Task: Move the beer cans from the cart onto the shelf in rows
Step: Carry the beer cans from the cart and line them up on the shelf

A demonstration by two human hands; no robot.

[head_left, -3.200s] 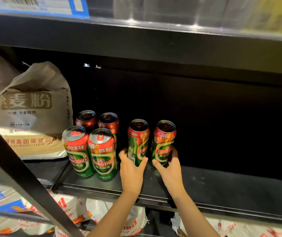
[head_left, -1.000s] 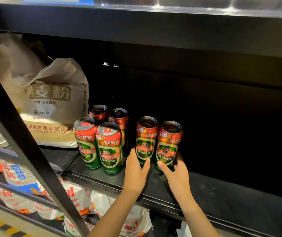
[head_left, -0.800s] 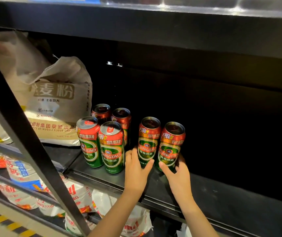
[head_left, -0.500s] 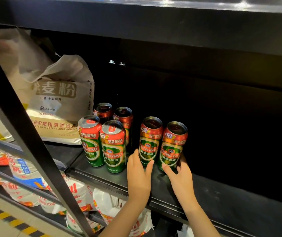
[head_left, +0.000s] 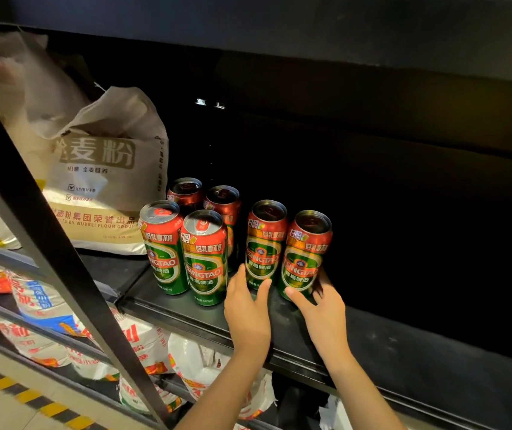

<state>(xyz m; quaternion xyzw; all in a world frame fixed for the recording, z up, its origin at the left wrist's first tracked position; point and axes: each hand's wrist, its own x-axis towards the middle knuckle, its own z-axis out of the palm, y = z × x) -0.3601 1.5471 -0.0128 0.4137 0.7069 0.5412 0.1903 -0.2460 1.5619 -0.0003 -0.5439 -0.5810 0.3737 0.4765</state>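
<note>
6 beer cans on the shelf — 2 hands gripping 2.

Six beer cans stand upright on a shelf, two pairs one behind the other and a third pair just beside them at 3 o'clock. A flour sack sits at 9 o'clock. More sacks lie on the level below, at 6 o'clock.
</note>
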